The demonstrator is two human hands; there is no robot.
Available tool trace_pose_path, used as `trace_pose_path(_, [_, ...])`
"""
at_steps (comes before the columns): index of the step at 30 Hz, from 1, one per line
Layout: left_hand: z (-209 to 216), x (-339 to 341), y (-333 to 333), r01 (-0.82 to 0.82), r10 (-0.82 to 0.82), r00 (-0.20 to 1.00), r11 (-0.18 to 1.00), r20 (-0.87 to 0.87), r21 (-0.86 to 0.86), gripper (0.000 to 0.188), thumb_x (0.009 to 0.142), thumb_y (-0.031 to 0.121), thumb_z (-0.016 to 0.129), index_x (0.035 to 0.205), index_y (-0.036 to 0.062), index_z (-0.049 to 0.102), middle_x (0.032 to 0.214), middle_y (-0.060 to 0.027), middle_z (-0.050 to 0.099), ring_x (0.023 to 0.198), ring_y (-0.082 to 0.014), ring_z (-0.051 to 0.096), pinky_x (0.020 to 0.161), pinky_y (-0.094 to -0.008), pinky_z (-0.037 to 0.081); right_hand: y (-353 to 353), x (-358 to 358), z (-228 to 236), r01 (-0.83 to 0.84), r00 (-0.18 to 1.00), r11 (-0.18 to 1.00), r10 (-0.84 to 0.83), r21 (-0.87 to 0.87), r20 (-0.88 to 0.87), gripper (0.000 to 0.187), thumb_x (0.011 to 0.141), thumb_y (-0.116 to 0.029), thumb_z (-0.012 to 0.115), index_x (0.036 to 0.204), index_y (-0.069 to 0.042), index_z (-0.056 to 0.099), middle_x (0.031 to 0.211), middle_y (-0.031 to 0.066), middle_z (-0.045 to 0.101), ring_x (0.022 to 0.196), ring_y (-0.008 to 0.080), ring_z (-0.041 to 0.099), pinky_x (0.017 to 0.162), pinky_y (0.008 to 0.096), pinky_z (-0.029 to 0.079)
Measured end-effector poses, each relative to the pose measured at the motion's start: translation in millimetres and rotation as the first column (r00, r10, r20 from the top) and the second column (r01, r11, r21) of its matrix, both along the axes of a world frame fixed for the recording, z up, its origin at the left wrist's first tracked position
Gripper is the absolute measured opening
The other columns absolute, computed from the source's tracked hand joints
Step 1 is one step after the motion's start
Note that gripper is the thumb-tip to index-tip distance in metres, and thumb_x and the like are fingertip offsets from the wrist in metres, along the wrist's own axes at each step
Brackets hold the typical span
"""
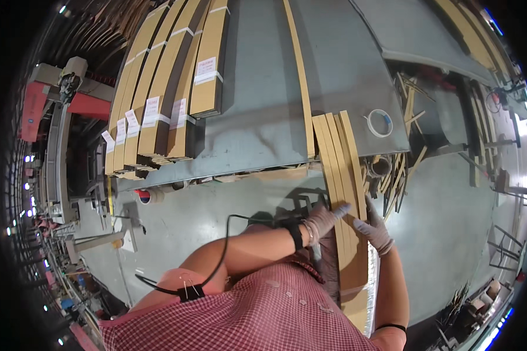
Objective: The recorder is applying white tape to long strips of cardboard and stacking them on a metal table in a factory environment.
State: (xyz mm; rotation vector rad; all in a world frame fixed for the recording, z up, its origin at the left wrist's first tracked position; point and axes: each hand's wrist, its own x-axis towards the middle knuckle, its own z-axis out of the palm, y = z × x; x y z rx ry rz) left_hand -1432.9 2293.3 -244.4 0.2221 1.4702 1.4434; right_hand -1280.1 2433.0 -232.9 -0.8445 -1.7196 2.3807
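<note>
Several long, flat tan strips (348, 169) lie side by side in front of me, running from the table edge back beside my body. They look like wood or fibreboard; I cannot tell which. My left hand (327, 223), in a pale glove with bluish fingertips, grips their left side with the thumb across the top. Opposite it, my right hand (376, 231), gloved alike, closes on the right edge, thumb on top and fingers partly hidden beneath. The far ends rest on the grey table (257, 76). Beside them, a single long narrow strip (301, 76) stretches away across the tabletop.
Strapped bundles of tan strips (208, 64) with white labels lie on the table's left. A roll of clear tape (380, 123) sits at its right corner. Loose offcuts (401, 175) are heaped beyond that edge. A red-and-grey machine (70, 102) stands at the far left.
</note>
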Motion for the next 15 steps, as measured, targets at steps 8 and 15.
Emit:
trace_pose_path(8, [6,-50,61,-0.151,0.212,0.913,0.969,0.350,-0.194,0.051,0.089,0.031,0.076,0.126,0.0017,0.058,0.114,-0.0060,0.066,0.103,-0.0157,0.062,0.090,-0.0315,0.051,35,-80,-33,0.111,0.985,0.993,-0.116,0.046,0.129,0.071,0.095,-0.026,0.063,0.153,-0.001,0.031,0.139,0.0209,0.056,0.125,0.0286,0.056,0.104,0.0349,0.043])
trace_pose_path(15, [-2,-22,25,-0.043,0.082,0.915,0.993,0.394,-0.108,0.061,0.089,0.019,0.076,0.139,0.0054,0.044,0.129,-0.0062,0.059,0.120,-0.0153,0.056,0.102,-0.0317,0.047,24,-63,-1,0.051,0.985,0.989,-0.026,-0.141,0.173,0.075,0.095,-0.038,0.067,0.151,0.001,0.035,0.136,0.0161,0.058,0.126,0.0230,0.053,0.105,0.0367,0.042])
